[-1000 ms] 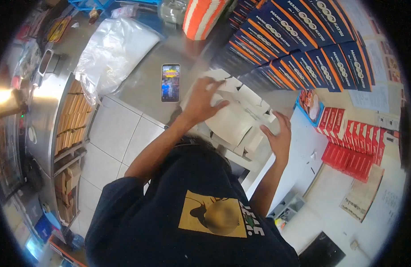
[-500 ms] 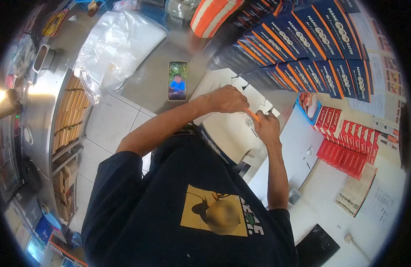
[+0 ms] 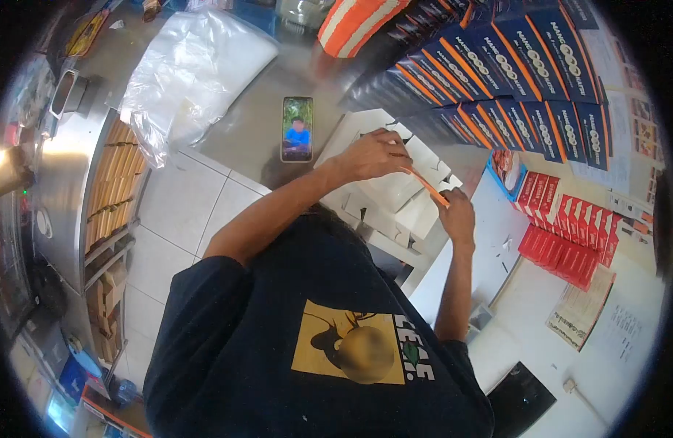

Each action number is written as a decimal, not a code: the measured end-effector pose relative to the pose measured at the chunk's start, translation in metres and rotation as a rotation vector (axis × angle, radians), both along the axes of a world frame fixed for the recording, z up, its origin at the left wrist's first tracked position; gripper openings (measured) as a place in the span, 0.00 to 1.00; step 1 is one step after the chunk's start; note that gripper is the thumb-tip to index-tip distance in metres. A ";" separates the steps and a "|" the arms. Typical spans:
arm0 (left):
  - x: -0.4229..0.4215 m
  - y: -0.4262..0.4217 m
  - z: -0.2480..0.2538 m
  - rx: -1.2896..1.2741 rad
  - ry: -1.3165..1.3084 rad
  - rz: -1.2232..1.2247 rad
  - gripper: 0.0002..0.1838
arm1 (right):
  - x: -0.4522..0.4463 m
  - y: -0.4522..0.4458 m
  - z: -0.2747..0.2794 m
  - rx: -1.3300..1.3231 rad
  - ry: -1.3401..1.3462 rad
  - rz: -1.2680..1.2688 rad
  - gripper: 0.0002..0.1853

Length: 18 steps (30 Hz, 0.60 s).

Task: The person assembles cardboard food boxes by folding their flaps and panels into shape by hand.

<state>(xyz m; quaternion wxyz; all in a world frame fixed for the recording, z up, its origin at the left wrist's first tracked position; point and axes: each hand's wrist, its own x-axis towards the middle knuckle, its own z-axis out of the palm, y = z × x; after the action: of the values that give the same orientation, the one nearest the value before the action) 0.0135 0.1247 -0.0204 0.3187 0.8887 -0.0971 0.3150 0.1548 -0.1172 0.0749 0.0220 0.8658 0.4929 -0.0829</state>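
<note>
An unfolded cardboard box (image 3: 398, 191), its white inner side facing up, lies on the steel counter in front of me. My left hand (image 3: 376, 155) reaches over its far part, fingers curled on the left end of an orange edge strip. My right hand (image 3: 455, 213) pinches the other end of that orange strip, fingers closed. Slotted flaps show beyond and below my hands. The underside of the box and my left fingertips are partly hidden.
Stacks of dark blue and orange boxes (image 3: 530, 62) stand at the back right. A phone (image 3: 298, 130) lies left of my work, near clear plastic bags (image 3: 198, 73). Red boxes (image 3: 562, 252) line the right side. A striped orange and white item (image 3: 351, 28) sits at the back.
The white cardboard between my hands has shifted and its flaps now stand differently. My right hand has moved slightly right and toward me, and the orange edge shows longer between both hands.
</note>
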 end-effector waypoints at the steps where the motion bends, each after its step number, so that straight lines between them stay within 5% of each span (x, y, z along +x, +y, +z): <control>1: -0.003 -0.002 -0.005 0.004 -0.004 0.008 0.14 | 0.003 -0.011 -0.019 0.067 0.011 -0.126 0.16; 3: -0.016 -0.016 -0.010 -0.141 0.135 0.342 0.22 | -0.003 -0.021 -0.050 0.108 0.022 -0.226 0.14; 4: -0.019 -0.024 -0.016 -0.139 0.138 0.350 0.22 | -0.008 -0.024 -0.066 0.145 0.033 -0.338 0.14; 6: -0.022 -0.044 -0.022 -0.645 0.309 0.403 0.27 | -0.017 -0.031 -0.096 0.283 0.208 -0.462 0.18; 8: -0.032 -0.057 -0.004 -0.679 0.371 0.403 0.28 | -0.028 -0.040 -0.133 0.422 0.385 -0.594 0.22; 10: -0.032 -0.066 -0.003 -0.834 0.567 0.343 0.29 | -0.042 -0.033 -0.153 0.831 0.598 -0.928 0.22; 11: -0.034 -0.067 -0.003 -0.831 0.566 0.337 0.29 | -0.051 -0.025 -0.151 0.891 0.537 -1.061 0.13; 14: -0.045 -0.059 -0.009 -0.749 0.607 0.259 0.33 | -0.054 -0.039 -0.180 0.851 0.423 -0.759 0.14; 15: -0.049 -0.059 -0.021 -0.579 0.591 0.252 0.34 | -0.056 -0.038 -0.181 0.863 0.583 -0.864 0.15; 18: -0.061 -0.068 -0.066 -0.274 0.492 0.268 0.36 | -0.058 -0.042 -0.184 0.682 0.499 -0.765 0.17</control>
<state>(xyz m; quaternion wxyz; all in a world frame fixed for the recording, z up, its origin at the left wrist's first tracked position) -0.0472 0.0569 -0.0867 0.4052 0.8919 0.1442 0.1398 0.0967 -0.1595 -0.1093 -0.4076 0.8949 0.1336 -0.1233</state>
